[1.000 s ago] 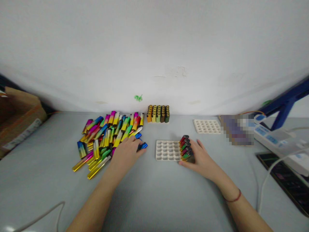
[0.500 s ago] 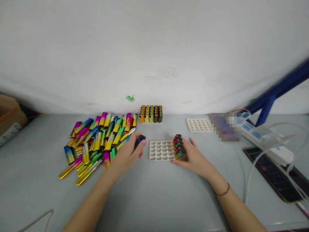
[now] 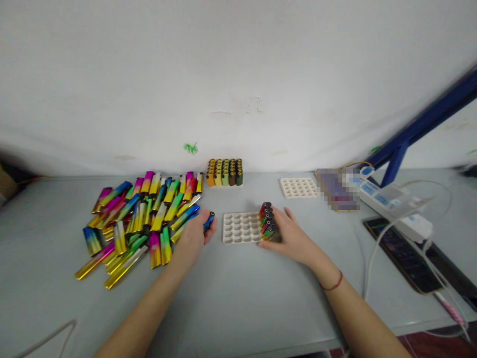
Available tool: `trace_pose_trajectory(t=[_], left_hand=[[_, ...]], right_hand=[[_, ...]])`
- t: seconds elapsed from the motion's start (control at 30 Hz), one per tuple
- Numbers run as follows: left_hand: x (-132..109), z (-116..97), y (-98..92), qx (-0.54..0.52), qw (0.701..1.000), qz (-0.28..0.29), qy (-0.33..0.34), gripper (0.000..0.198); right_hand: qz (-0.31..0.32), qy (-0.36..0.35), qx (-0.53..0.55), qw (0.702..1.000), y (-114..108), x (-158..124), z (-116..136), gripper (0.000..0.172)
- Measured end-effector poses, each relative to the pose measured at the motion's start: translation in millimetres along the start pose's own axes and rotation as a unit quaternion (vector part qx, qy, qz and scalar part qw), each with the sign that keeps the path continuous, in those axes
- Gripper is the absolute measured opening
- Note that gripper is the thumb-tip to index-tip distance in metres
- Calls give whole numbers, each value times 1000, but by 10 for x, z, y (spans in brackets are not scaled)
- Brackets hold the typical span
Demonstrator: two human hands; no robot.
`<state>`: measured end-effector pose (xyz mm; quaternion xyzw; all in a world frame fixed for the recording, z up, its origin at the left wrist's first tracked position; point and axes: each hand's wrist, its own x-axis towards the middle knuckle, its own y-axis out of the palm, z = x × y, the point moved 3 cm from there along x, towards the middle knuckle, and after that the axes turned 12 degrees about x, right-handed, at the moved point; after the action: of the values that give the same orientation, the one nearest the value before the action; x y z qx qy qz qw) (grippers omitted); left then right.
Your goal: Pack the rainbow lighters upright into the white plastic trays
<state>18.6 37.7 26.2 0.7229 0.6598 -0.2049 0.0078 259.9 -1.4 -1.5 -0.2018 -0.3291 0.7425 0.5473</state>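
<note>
My left hand (image 3: 194, 237) holds a blue lighter (image 3: 209, 220) with a dark top between closed fingers, just left of a white tray (image 3: 242, 242) with rows of pockets. Along the tray's right end stands a column of several coloured lighters (image 3: 267, 222), red, green and magenta. My right hand (image 3: 288, 234) curves round that end, thumb at the near corner, other fingers behind the lighters and partly hidden. The tray's other visible pockets hold nothing. Left of my left hand lies a loose pile of shiny gradient-coloured lighters (image 3: 160, 217).
Against the wall stands a block of upright lighters (image 3: 225, 171) in a holder. A second white tray (image 3: 298, 188) lies at back right. Farther right are a power strip (image 3: 391, 205), a phone (image 3: 404, 256) and white cables (image 3: 376, 243). A blue metal frame (image 3: 421, 127) rises behind.
The whole view has shifted slightly, moving things leftward in the picture. My left hand has turned a little with the blue lighter still held. My right hand stays at the tray.
</note>
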Motion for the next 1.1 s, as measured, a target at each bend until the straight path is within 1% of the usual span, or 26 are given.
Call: trace_pose_trajectory(t=[0.17, 0.33, 0.5, 0.73, 1.03, 1.1], left_hand=[[-22, -32, 40, -52, 998, 20, -17, 40], [-46, -72, -5, -61, 998, -13, -30, 38], [-58, -77, -38, -55, 997, -44, -28, 39], [-71, -6, -26, -52, 997, -60, -9, 39], [-95, 42, 61, -21, 999, -28, 19, 37], [-99, 43, 86, 7, 1000, -10, 27, 39]], right_hand=[[3, 3, 3, 1000, -3, 3, 3, 87], [5, 1, 6, 1000, -8, 0, 6, 86], [4, 8, 10, 1000, -12, -1, 12, 85], [2, -1, 5, 1000, -15, -6, 20, 83], [1, -1, 5, 1000, 0, -1, 4, 84], [0, -6, 4, 1000, 8, -2, -6, 83]])
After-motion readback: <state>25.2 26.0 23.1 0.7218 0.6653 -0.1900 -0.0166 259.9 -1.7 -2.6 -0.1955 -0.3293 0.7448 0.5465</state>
